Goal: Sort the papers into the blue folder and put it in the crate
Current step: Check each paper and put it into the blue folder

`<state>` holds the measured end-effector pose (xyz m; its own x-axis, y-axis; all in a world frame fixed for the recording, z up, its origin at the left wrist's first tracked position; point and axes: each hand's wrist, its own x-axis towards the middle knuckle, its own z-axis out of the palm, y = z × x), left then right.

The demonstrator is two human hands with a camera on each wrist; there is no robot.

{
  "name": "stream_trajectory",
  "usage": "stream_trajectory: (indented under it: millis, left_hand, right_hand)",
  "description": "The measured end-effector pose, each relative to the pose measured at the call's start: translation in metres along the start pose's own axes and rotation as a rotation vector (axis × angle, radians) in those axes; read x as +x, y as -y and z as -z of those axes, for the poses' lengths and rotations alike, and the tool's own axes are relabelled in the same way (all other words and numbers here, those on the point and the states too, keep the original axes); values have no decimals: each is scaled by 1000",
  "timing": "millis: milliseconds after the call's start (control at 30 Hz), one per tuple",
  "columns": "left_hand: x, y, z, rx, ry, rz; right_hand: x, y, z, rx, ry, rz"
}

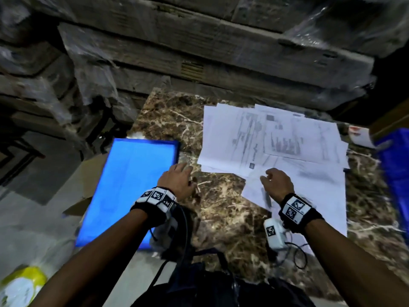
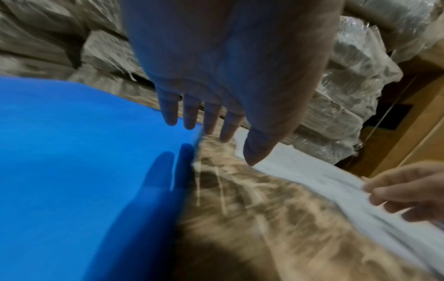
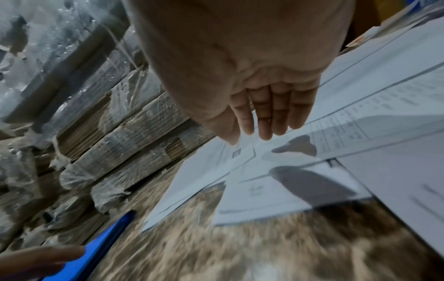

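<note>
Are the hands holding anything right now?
No. The left hand hovers open by the blue folder; the right hand has straight fingers above the papers, holding none.

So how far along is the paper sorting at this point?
Barely begun. Nothing looks done: the printed sheets lie spread on the marble table, and the blue folder holds none that I can see. In hand: left hand hovers open by the folder's edge, right hand over the nearest sheet. Left: gathering, filing, then the blue crate.
</note>
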<state>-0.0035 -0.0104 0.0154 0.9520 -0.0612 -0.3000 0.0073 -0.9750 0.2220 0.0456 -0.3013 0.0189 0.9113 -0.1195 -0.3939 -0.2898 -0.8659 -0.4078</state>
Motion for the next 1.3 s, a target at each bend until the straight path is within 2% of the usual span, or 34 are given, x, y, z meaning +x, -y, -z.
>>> stream_trajectory:
  millis: [167,300,400,633,800,933,1100,1200,1300]
  left_hand:
    - [54,-49,-7,-22,54,24]
    - [68,-61,-15,37,99,18]
    - [64,-65,-19,73,134,30]
    - [38,-62,-31,103,101,13]
    - [22,-54,-41,97,92,2]
    - [19,-55,-34,-141,70,80]
    - [21,-53,-18,-560,10,276]
    - [24,-47,-10,-778,-31,363]
    - [24,-48,1,-1014,-77,388]
  right_hand:
    - [42,8,4,7,27,-2]
    - [58,16,5,-51,54,-37]
    - [63,19,0,-37,39,-27]
    - [65,14,-7,197,12,10]
    - [54,7,-10,251,40,-3]
    - [47,1,-8,365,7,-15]
    - [42,-18,0,557,-60,7]
    - [34,-24,9,704,-47,26]
    - [16,-25,17,770,15,67]
